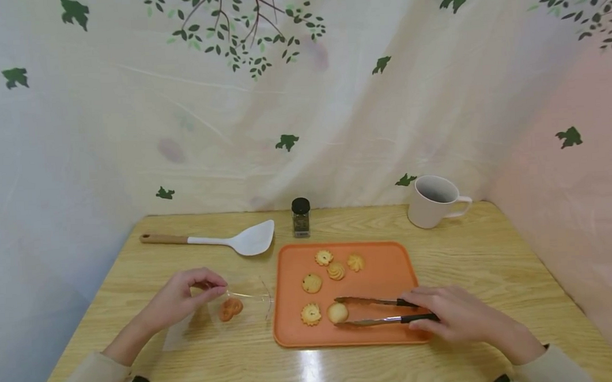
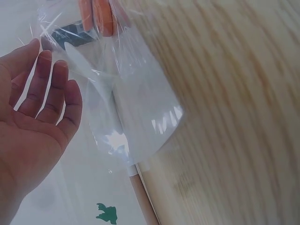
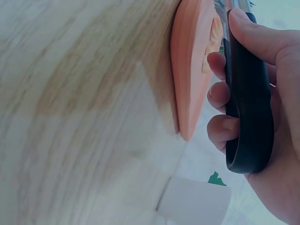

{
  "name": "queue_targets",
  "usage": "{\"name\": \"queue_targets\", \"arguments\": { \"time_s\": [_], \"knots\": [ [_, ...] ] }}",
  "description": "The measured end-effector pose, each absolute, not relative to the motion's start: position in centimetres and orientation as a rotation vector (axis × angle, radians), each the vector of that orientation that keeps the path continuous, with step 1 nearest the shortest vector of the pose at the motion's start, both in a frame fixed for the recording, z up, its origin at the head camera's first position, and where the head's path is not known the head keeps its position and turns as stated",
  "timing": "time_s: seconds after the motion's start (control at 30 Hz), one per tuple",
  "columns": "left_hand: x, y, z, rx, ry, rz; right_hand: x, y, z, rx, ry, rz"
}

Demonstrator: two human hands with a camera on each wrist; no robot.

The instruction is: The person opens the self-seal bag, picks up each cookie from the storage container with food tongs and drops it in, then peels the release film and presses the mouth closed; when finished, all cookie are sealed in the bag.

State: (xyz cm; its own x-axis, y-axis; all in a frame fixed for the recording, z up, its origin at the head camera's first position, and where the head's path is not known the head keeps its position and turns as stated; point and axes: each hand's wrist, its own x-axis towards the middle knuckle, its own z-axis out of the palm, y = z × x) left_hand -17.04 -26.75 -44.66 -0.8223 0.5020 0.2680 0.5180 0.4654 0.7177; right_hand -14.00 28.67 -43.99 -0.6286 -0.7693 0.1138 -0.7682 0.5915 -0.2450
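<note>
At the left of the head view my left hand (image 1: pixel 189 295) pinches the edge of a clear plastic bag (image 1: pixel 253 319) between thumb and fingertips. Inside the bag lies a brown pretzel-shaped cookie (image 1: pixel 231 309); the left wrist view shows the bag (image 2: pixel 147 98) hanging beside the fingers. My right hand (image 1: pixel 455 313) grips metal tongs (image 1: pixel 370 322) by their black handles (image 3: pixel 248 93). The tongs' arms reach over an orange tray (image 1: pixel 388 267), their tips on either side of a smooth round cookie (image 1: pixel 337 313). Whether both tips touch it, I cannot tell.
Several other cookies, including a flower-shaped one (image 1: pixel 311 314) and a swirled one (image 1: pixel 336 271), lie on the tray. Behind stand a black-capped spice jar (image 1: pixel 301 219) and a white mug (image 1: pixel 431 204). A white spatula (image 1: pixel 251 239) with a wooden handle lies back left.
</note>
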Motion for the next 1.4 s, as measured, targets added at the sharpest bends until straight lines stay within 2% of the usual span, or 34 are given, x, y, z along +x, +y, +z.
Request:
{"name": "queue_targets", "arguments": {
  "time_s": [0.93,1.4],
  "knots": [
    [-16.89,-26.56,-44.74,-0.920,-2.667,-1.350,-14.08,28.79,-44.56,-1.398,2.804,-0.568],
    [-17.03,-26.54,-44.88,-0.847,-2.756,-1.330,-14.24,28.26,-44.25,-1.376,2.801,-0.498]
  ]
}}
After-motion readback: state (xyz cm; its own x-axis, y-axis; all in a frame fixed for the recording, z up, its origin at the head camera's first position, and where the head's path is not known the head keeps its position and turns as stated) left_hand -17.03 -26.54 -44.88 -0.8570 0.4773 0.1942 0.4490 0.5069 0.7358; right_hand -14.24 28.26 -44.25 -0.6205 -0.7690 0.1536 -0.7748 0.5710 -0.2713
